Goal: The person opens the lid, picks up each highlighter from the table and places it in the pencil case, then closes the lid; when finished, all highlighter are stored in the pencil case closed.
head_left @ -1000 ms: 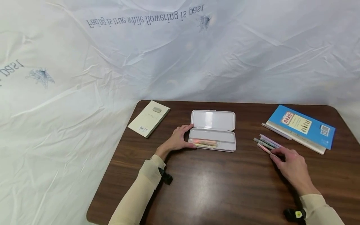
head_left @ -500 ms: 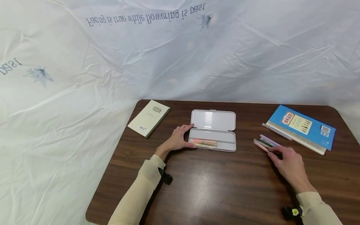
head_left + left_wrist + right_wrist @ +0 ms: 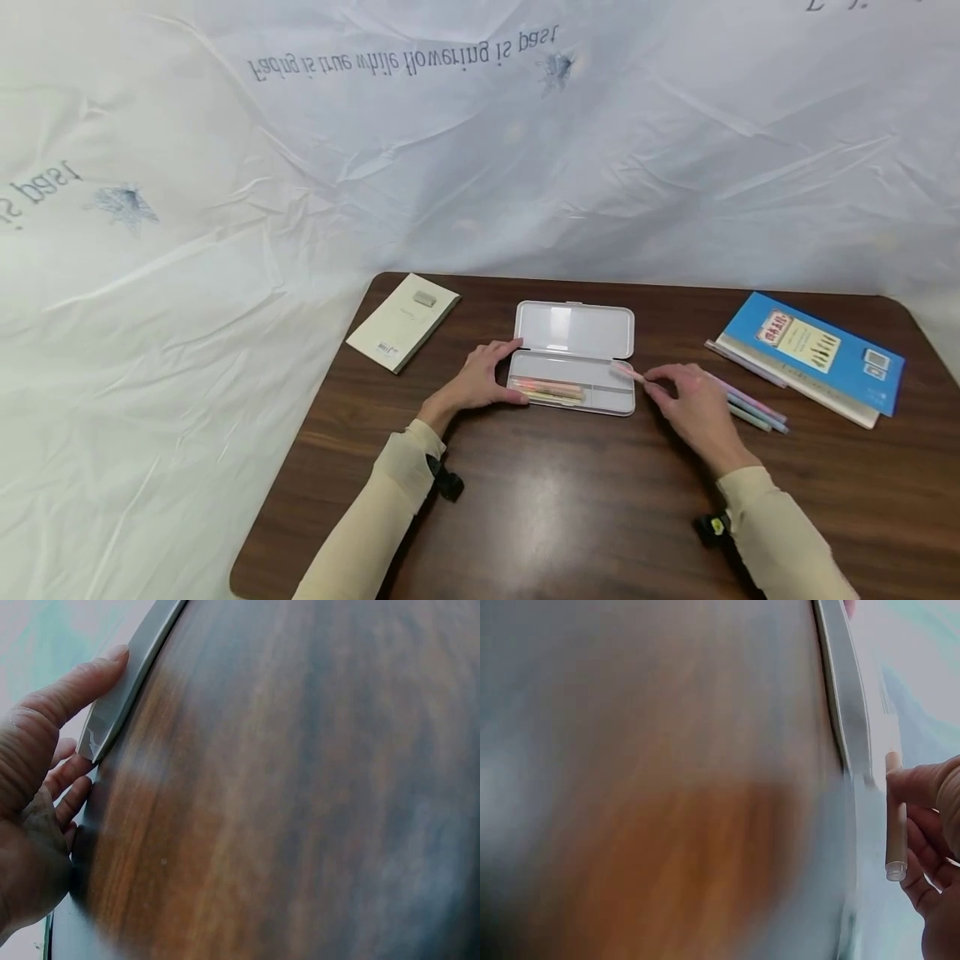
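A white pencil case [image 3: 576, 331] lies unfolded on the brown table, lid to the back. Several pinkish and yellow pens [image 3: 551, 388] lie in its front left part. My left hand [image 3: 477, 382] holds the case's left end, thumb at the front edge and a finger near the hinge; in the left wrist view the thumb [image 3: 86, 682] presses the case wall [image 3: 124, 690]. My right hand [image 3: 693, 412] pinches a pink pen [image 3: 628, 372], its tip above the right part of the case. In the right wrist view the pen [image 3: 896, 825] sits between thumb and fingers.
Several pastel pens [image 3: 753, 408] lie right of my right hand. Behind them is a blue book [image 3: 847, 342] with a clear-looking strip [image 3: 746, 364] along its edge. A cream notebook [image 3: 393, 329] bearing a small grey block [image 3: 424, 298] lies at the back left.
My right hand has picked the pink pen from the group on the right and carried it left to the case. The left hand stays on the case; the head view has shifted slightly.
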Motion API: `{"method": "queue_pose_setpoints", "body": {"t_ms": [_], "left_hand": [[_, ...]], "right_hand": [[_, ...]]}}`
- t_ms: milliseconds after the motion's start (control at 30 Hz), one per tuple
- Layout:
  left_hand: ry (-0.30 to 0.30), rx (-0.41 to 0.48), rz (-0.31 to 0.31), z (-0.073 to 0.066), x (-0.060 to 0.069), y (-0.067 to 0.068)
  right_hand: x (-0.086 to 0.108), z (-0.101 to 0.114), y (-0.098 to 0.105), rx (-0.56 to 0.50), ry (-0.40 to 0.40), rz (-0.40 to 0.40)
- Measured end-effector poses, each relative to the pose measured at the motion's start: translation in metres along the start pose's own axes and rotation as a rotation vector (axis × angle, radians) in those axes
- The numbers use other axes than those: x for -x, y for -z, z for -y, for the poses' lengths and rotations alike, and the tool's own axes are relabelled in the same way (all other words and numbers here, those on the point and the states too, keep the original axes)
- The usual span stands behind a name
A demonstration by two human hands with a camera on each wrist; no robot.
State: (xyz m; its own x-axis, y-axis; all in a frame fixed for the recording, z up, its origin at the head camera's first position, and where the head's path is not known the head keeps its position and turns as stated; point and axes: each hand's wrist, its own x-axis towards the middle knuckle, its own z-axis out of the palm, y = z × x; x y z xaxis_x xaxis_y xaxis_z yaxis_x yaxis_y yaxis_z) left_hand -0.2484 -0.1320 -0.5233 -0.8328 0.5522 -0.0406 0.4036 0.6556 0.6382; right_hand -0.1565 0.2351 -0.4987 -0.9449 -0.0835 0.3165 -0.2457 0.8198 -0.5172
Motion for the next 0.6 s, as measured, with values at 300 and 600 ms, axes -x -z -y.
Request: {"method": "queue_pose_setpoints", "body": {"t_ms": [300, 600], "left_hand": [[0.015, -0.013, 0.014, -0.001, 0.001, -0.001], [0.028, -0.017, -0.005, -0.002, 0.001, 0.001]], "right_hand": [[-0.027, 0.039, -0.04, -0.094, 0.053, 0.089], [-0.048, 0.065, -0.068, -0.142, 0.146, 0.11]]}}
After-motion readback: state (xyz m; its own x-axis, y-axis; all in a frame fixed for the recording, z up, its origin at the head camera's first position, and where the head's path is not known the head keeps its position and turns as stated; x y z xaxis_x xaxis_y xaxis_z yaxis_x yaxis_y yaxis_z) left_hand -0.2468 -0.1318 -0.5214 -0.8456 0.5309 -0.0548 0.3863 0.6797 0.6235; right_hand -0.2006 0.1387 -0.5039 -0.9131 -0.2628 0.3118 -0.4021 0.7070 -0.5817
